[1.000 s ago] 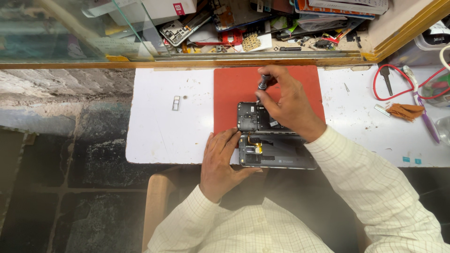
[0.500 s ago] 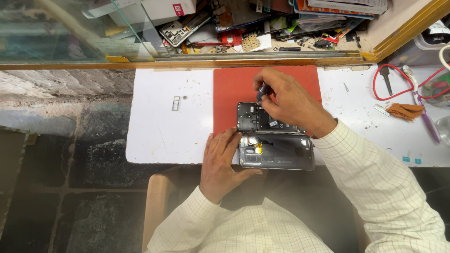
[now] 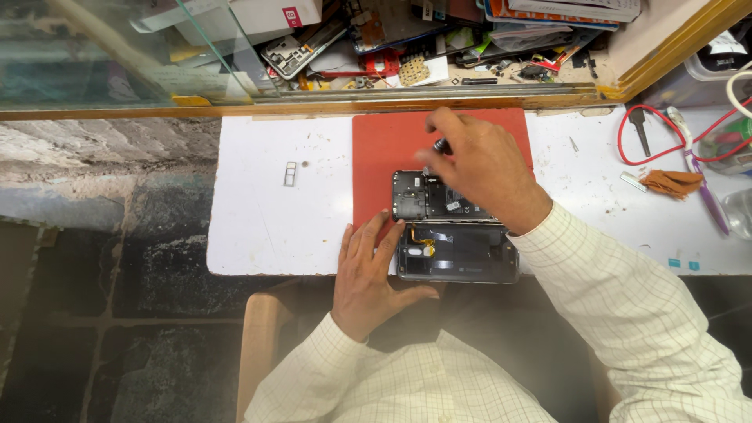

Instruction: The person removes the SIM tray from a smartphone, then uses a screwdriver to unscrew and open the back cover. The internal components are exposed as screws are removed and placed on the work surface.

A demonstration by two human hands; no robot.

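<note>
- An opened smartphone (image 3: 446,196) is seen at the centre of the frame, lying on a red work mat (image 3: 384,153); its detached back cover (image 3: 458,254) lies just below it, at the near edge of the bench.
- The inside of the phone is exposed, so opening is judged done; the internals appear still in place, and removal or refitting is judged still to be done.
- The left hand (image 3: 372,274) is laid flat, fingers spread, touching the left end of the back cover and the phone's lower left corner.
- The right hand (image 3: 482,168) is held over the phone's upper edge; a small dark screwdriver (image 3: 441,146) is pinched between thumb and fingertips. Contact of its tip with the phone cannot be told.
- A card tray (image 3: 291,174) is noted on the white bench top (image 3: 266,219), left of the mat, well apart.
- At right: red cable (image 3: 627,129), orange cloth (image 3: 670,182), purple-handled tool (image 3: 709,200).
- Upper frame: a glass-fronted shelf (image 3: 392,39) cluttered with parts and boxes.
- Left and below: dark stone floor (image 3: 102,329); wooden stool edge (image 3: 262,345).
</note>
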